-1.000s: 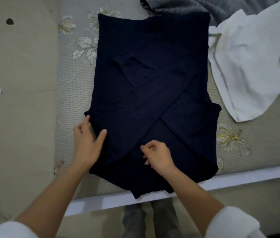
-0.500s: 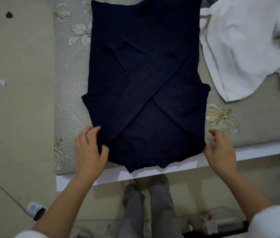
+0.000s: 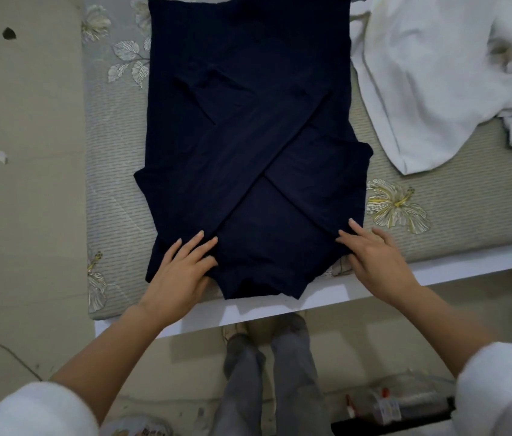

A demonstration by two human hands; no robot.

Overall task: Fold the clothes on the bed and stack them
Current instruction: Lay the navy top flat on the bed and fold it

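A dark navy knitted garment (image 3: 248,127) lies flat on the bed (image 3: 116,184), its two sleeves crossed over the front in an X. My left hand (image 3: 182,272) rests flat on its near left corner with the fingers straight. At the near right corner my right hand (image 3: 374,253) touches the edge of the cloth, fingers extended. The garment's near hem hangs slightly over the white bed frame (image 3: 311,300).
A crumpled white garment (image 3: 443,67) lies on the bed to the right of the navy one. The mattress cover is grey with flower prints. My legs (image 3: 270,372) stand against the bed edge. Bottles and small clutter (image 3: 399,401) lie on the floor at lower right.
The view has shifted down along the bed. My left hand slid inward onto the near left corner, and my right hand moved from the middle to the near right corner.
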